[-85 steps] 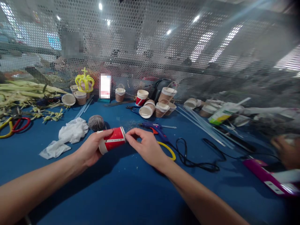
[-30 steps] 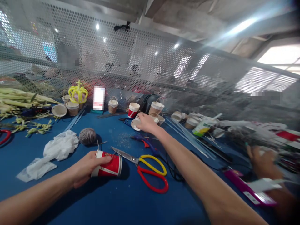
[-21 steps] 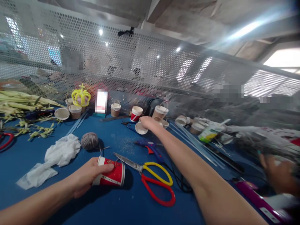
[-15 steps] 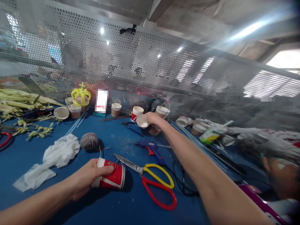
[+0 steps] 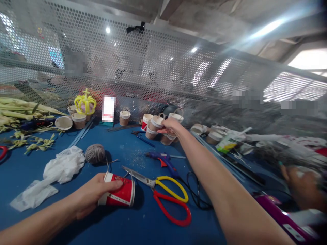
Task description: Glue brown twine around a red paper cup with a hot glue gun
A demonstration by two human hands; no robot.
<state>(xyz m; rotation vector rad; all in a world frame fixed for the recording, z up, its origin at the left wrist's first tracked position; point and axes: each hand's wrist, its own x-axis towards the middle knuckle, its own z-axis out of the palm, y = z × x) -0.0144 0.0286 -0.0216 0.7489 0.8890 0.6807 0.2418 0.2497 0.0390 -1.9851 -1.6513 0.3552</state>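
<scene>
On table (image 5: 143,231), left hand (image 5: 89,195) clasps sideways red cup (image 5: 119,194), base rightward, right hand (image 5: 172,126) grips brown cup (image 5: 153,128)

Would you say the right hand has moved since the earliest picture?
Yes, away from the person: the right hand now lies beyond the blue glue gun.

Red cup (image 5: 120,194): one end hidden under left hand (image 5: 88,196). Right hand (image 5: 171,126) covers small cups (image 5: 153,127) near far edge of worktop (image 5: 143,233); grip unclear. Another person's hand (image 5: 297,185) at right edge blurred. Purple object (image 5: 278,215) there cut off by picture edge. Card (image 5: 108,109) at far edge blurred out.
</scene>
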